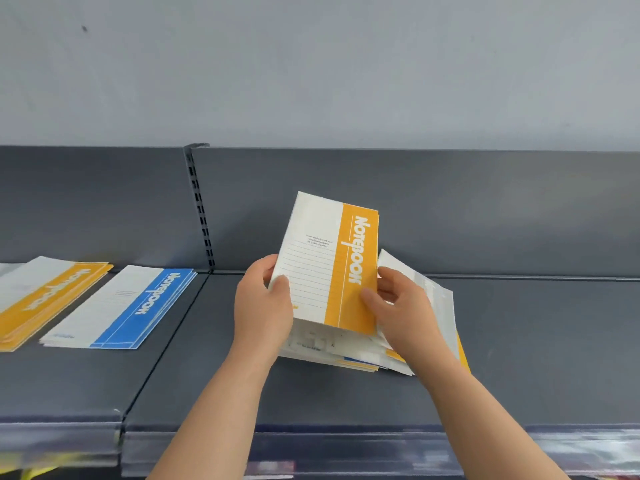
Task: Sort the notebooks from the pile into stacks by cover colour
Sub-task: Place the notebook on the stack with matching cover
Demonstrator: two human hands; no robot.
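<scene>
- My left hand (263, 306) and right hand (401, 306) each pinch a side of the yellow notebook (329, 261), held upright above the pile (322, 346) on the shelf (346, 396).
- Far left: yellow stack (45, 299), blue stack (121, 306) beside it.

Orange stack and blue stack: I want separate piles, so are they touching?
Apart. The head view shows a strip of dark shelf between the orange stack and the blue stack.

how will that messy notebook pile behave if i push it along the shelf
The pile would probably shear rather than move as one: its notebooks already lie fanned and skewed. The covers look smooth, so they likely slide over each other and the shelf. Each looks thin, so edges may buckle.
</scene>
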